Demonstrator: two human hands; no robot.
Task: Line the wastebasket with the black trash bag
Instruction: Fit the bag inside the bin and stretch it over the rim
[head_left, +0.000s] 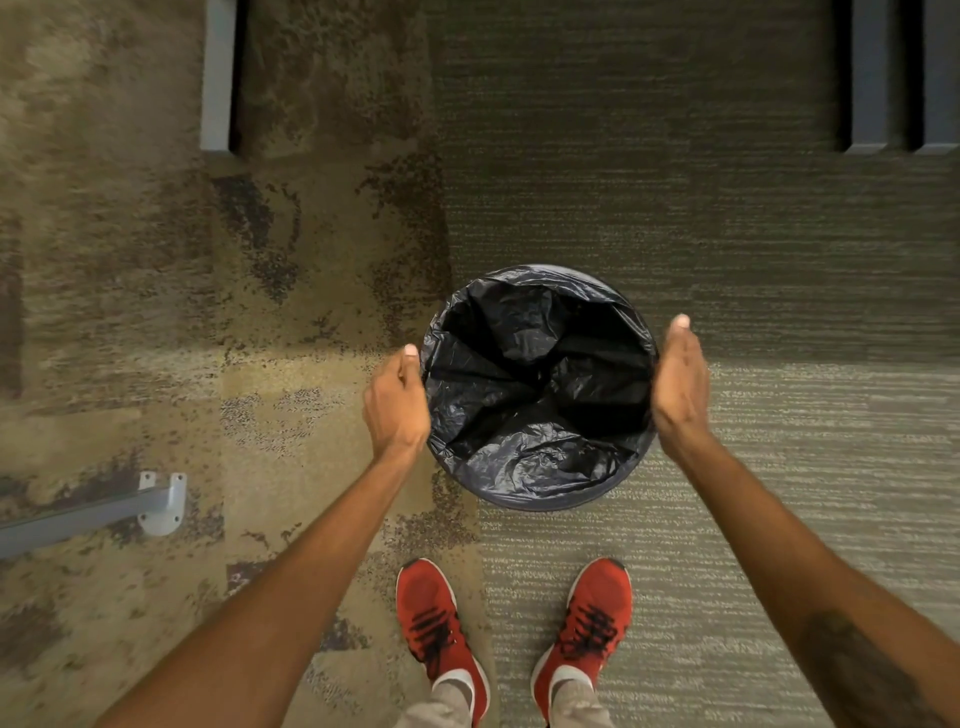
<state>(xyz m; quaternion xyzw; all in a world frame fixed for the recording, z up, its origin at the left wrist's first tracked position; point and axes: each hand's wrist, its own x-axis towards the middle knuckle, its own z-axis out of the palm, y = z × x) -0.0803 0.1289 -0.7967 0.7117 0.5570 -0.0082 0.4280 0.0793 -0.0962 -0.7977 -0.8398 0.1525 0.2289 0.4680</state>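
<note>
1. Care at the rim matters now: I judge the thin, crinkled black plastic trash bag (537, 384) needs its folded-over edge pulled evenly down around the round wastebasket (550, 496), which stands on the patterned carpet floor (727, 260) just ahead of my red shoes (434, 623).
2. My left hand (396, 405) is loosely curled against the bag's left edge; whether it pinches plastic, I cannot tell.
3. My right hand (680, 384) is open and flat, palm touching the right edge, gripping nothing.
</note>
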